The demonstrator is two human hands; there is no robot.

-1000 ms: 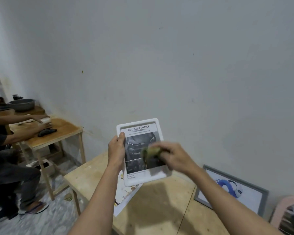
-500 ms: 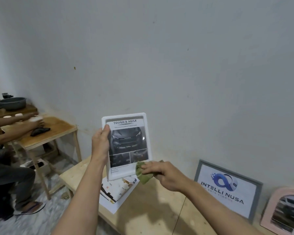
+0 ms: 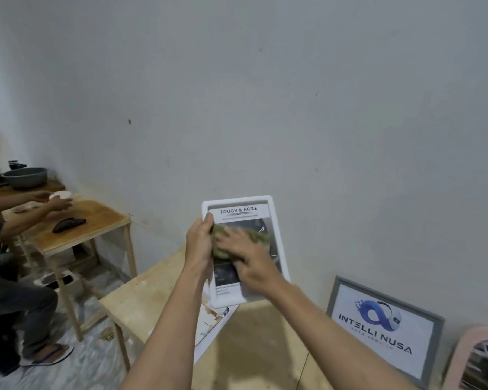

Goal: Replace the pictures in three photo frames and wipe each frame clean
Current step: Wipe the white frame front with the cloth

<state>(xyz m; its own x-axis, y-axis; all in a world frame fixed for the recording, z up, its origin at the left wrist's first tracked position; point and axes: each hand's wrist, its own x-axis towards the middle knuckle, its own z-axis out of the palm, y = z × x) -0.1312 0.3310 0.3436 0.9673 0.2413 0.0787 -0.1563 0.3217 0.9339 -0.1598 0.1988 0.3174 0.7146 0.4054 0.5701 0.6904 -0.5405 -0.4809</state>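
Above the back edge of the table [image 3: 265, 350], the left hand [image 3: 199, 243] clamps the left side of the upright frame [image 3: 265, 203]. The right hand [image 3: 250, 258] presses the cloth [image 3: 255, 235] on its glass, fingers flat and spread, with the long axis vertical.

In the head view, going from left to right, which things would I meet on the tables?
grey bowl → black object → white frame → grey frame → pink frame
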